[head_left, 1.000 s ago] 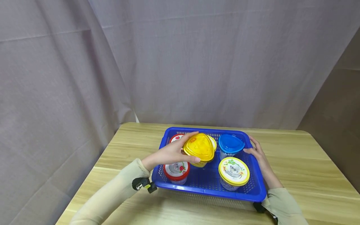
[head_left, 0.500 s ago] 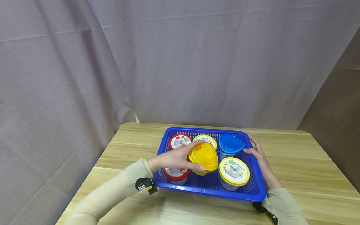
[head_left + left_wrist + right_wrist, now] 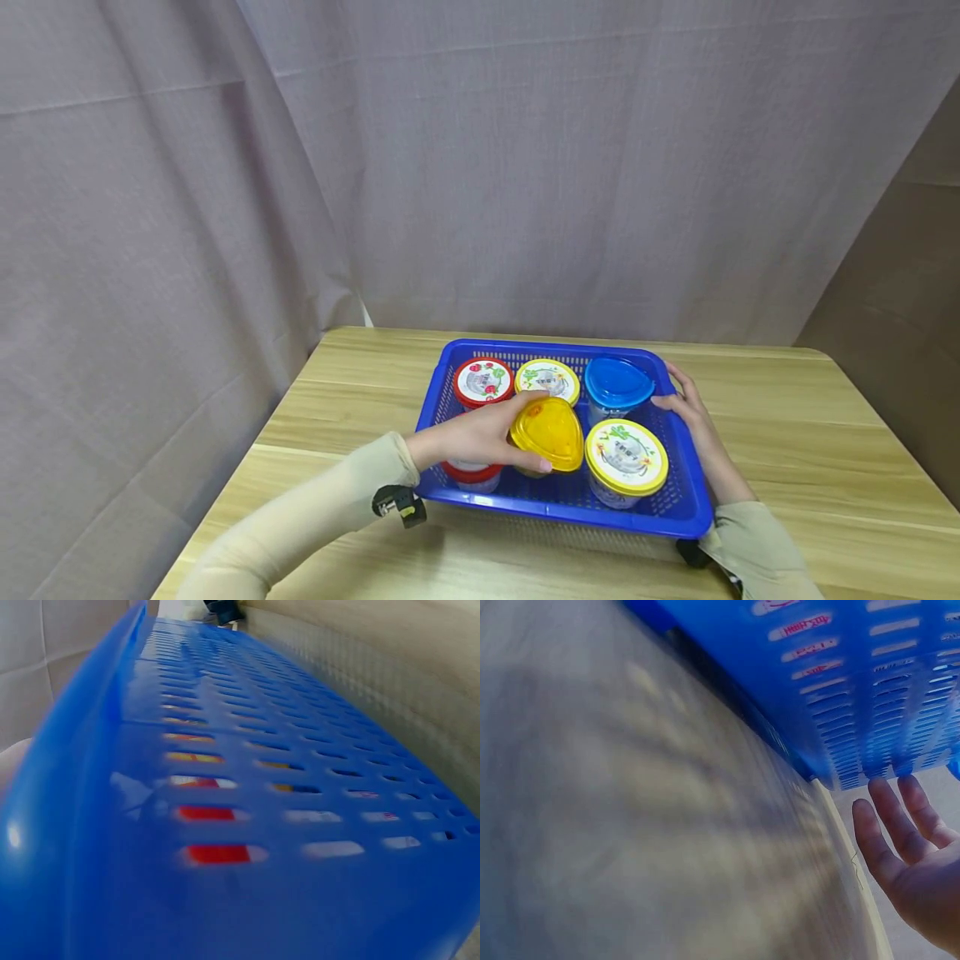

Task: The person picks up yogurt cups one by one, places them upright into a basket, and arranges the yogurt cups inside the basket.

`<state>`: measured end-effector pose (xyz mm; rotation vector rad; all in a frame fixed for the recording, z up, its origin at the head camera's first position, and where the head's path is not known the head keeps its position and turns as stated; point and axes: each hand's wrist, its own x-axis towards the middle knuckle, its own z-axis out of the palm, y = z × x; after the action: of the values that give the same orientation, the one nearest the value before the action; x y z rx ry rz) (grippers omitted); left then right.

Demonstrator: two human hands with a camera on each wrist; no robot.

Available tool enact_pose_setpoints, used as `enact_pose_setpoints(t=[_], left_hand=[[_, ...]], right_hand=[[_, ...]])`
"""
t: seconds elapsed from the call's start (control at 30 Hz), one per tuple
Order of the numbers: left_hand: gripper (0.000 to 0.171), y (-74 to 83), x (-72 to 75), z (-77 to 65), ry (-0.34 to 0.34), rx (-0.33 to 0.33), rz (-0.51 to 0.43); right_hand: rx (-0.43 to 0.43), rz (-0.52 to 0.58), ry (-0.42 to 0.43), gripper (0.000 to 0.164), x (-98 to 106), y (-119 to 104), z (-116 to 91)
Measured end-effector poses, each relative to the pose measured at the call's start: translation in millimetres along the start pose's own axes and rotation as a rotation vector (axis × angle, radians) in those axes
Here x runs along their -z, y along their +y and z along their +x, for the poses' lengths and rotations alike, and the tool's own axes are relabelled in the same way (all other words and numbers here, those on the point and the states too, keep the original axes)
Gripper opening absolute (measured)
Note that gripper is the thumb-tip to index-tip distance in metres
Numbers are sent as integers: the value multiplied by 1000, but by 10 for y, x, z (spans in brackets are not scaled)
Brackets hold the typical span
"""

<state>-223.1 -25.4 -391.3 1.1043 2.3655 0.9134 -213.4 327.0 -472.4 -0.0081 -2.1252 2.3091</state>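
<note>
My left hand [image 3: 480, 429] grips a tub with a rounded-triangular yellow lid [image 3: 551, 432], thumb on its near side, inside the blue plastic basket [image 3: 540, 510]. The tub's lower part is mostly hidden. Beneath the hand is a red-lidded tub [image 3: 472, 473], partly covered. My right hand [image 3: 690, 417] holds the basket's right side, its thumb over the rim and its fingers outside; in the right wrist view the fingers [image 3: 889, 855] reach the basket wall. The left wrist view shows only the basket's slotted side.
Also in the basket are another red-lidded tub [image 3: 483, 382], a yellow-rimmed tub [image 3: 547, 379] at the back, a blue-lidded tub [image 3: 617, 383] and a yellow-rimmed tub [image 3: 626, 458] at front right. The basket stands on a wooden table [image 3: 337, 417] before a grey curtain [image 3: 480, 167].
My left hand has carried the yellow-lidded tub toward the front and slightly right, lower in the basket, uncovering the back tubs. My right hand stays at the basket's side.
</note>
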Motion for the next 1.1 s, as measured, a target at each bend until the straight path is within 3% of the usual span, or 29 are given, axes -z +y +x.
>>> enact_pose_setpoints(t=[0.43,1.1], left_hand=[[99,-4,-89,19,-23,-11,107],[102,-28,-65,61,-17,-50,130]], right_hand=[[-1,-6,-9,63,-7,26,-5],[-2,19,-16,64,2,14,-7]])
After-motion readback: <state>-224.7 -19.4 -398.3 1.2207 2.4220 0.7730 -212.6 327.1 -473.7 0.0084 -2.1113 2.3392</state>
